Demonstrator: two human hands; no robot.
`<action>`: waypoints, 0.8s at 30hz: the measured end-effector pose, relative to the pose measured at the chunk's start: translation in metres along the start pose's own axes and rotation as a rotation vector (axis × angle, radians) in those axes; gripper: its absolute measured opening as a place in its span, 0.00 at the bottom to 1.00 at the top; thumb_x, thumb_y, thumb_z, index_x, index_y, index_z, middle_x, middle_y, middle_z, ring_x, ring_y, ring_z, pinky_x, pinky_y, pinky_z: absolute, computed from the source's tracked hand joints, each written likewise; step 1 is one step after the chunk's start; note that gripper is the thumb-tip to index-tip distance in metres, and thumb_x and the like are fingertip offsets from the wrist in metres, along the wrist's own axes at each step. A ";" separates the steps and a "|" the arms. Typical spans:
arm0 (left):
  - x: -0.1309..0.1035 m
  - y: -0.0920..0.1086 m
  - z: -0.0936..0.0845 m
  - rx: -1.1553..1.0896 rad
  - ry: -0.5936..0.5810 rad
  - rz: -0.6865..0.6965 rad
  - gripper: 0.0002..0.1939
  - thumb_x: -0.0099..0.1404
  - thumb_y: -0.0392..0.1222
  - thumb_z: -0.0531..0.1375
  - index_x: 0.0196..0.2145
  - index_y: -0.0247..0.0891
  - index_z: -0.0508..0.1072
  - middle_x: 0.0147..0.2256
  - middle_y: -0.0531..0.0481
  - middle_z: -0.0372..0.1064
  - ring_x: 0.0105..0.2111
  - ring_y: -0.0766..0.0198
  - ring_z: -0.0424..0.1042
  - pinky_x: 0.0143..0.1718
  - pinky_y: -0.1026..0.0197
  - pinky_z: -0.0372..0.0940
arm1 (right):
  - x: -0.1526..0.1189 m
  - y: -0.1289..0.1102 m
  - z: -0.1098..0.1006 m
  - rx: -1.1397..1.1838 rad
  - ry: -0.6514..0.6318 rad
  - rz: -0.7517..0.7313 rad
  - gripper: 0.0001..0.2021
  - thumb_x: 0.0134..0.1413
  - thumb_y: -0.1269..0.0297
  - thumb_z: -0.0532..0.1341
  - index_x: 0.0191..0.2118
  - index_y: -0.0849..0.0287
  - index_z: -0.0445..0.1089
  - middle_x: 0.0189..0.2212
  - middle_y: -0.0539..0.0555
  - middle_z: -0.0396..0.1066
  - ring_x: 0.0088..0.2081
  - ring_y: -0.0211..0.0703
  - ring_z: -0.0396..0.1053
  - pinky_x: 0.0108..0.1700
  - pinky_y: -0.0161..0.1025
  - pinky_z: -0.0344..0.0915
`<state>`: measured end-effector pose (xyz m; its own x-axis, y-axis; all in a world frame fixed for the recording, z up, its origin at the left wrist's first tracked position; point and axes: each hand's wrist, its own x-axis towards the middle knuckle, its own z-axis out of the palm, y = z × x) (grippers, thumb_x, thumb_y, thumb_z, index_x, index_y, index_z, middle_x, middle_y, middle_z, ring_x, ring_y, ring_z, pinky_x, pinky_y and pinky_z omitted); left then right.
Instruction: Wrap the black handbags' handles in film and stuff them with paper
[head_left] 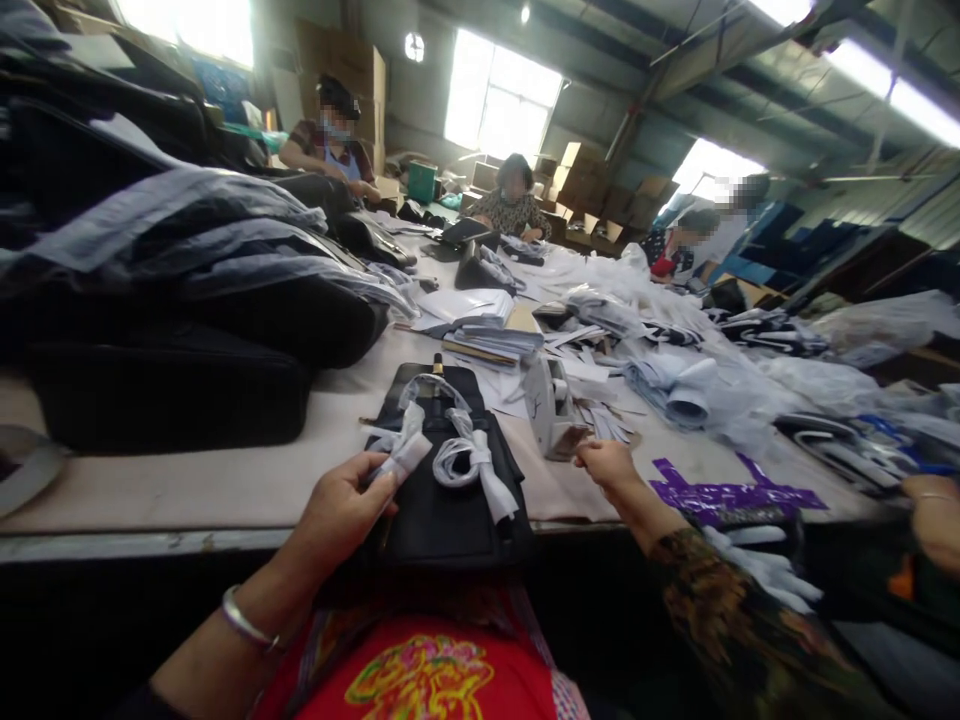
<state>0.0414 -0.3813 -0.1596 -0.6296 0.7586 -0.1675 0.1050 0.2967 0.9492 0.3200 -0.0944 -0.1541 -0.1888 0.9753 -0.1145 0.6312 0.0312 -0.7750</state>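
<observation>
A black bag lies at the table's front edge in front of me, with straps wrapped in white and clear film on top. My left hand pinches one white-wrapped strap end over the bag's left side. A second wrapped strap is coiled and tied on the bag's right side. To the right stands a pale tape dispenser. My right hand is at its front lower end with the fingers closed; whatever they pinch there is too small to make out.
Black bags with film-wrapped straps are piled on the left, beside a tape roll. Papers and plastic film lie behind the dispenser. Purple strips and a white glove lie right. Another person's hand shows at the right edge; several people sit beyond.
</observation>
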 end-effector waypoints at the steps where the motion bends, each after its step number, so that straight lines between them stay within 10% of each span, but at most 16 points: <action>1: -0.001 0.000 0.001 -0.005 0.009 0.020 0.21 0.62 0.56 0.62 0.44 0.36 0.76 0.26 0.52 0.74 0.25 0.60 0.76 0.25 0.64 0.65 | -0.003 -0.003 -0.004 -0.035 -0.003 -0.009 0.09 0.40 0.65 0.64 0.16 0.59 0.68 0.14 0.53 0.66 0.20 0.37 0.58 0.20 0.35 0.50; 6: -0.006 -0.004 0.006 0.026 0.032 0.110 0.14 0.64 0.46 0.59 0.43 0.36 0.76 0.25 0.53 0.73 0.23 0.62 0.75 0.25 0.64 0.66 | -0.057 -0.058 0.004 -0.038 -0.302 -0.263 0.15 0.49 0.51 0.66 0.33 0.60 0.78 0.24 0.53 0.74 0.24 0.39 0.62 0.26 0.36 0.57; 11: -0.011 -0.007 0.008 0.254 0.188 0.304 0.11 0.62 0.38 0.59 0.41 0.36 0.76 0.34 0.46 0.76 0.33 0.59 0.75 0.37 0.60 0.69 | -0.137 -0.140 0.078 -0.002 -0.740 -0.455 0.19 0.56 0.48 0.62 0.27 0.60 0.76 0.22 0.51 0.72 0.23 0.37 0.60 0.27 0.35 0.56; 16: -0.018 -0.010 0.009 0.392 0.235 0.384 0.07 0.65 0.42 0.58 0.37 0.36 0.74 0.37 0.43 0.76 0.37 0.54 0.75 0.41 0.55 0.70 | -0.147 -0.157 0.145 -0.039 -0.759 -0.367 0.18 0.50 0.50 0.62 0.20 0.59 0.70 0.18 0.49 0.68 0.22 0.35 0.59 0.26 0.35 0.54; 24: -0.021 -0.018 0.013 0.412 0.265 0.335 0.21 0.65 0.44 0.58 0.54 0.36 0.65 0.44 0.40 0.75 0.41 0.49 0.78 0.41 0.50 0.73 | -0.138 -0.159 0.152 -0.185 -0.744 -0.193 0.16 0.46 0.50 0.63 0.21 0.58 0.69 0.14 0.47 0.63 0.17 0.32 0.51 0.20 0.34 0.46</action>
<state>0.0629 -0.3951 -0.1770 -0.6758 0.6948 0.2460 0.5878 0.3067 0.7486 0.1313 -0.2673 -0.1091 -0.7201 0.5488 -0.4246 0.6384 0.2843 -0.7153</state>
